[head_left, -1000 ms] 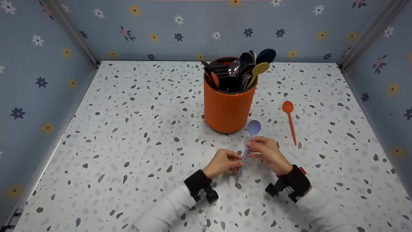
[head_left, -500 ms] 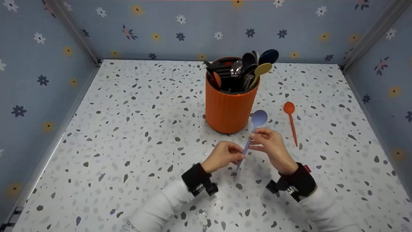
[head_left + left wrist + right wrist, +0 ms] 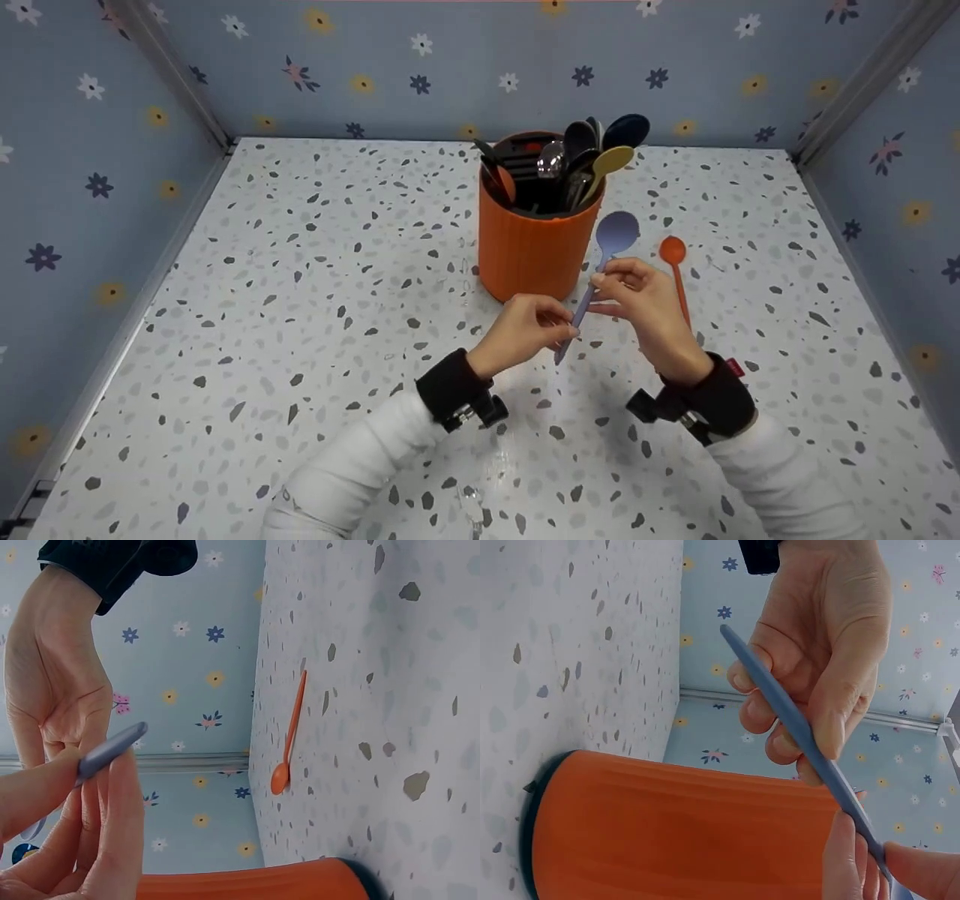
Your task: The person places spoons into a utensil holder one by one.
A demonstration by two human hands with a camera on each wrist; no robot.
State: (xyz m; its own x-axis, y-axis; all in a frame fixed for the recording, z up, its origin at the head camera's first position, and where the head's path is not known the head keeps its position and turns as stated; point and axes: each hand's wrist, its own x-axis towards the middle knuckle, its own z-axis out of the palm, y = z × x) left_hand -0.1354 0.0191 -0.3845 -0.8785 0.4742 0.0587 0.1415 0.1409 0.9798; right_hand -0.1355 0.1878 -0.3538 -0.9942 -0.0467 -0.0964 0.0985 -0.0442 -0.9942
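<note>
A light purple spoon is held up above the table, its bowl pointing away and to the right. My right hand pinches its handle just below the bowl. Lower on the same handle, the thumb and fingers of my left hand pinch it near the tail end. In the right wrist view the spoon's handle runs diagonally between both hands. Just beyond the hands stands an orange utensil holder, filled with black, metal and yellow spoons and other utensils.
An orange spoon lies on the speckled white table to the right of the holder, partly behind my right hand. Flower-patterned blue panels wall the table at the back and both sides.
Both hands have lifted the purple spoon and carried it away from me, toward the holder's right side. The grip on it stays the same. The holder and orange spoon stay in place.
</note>
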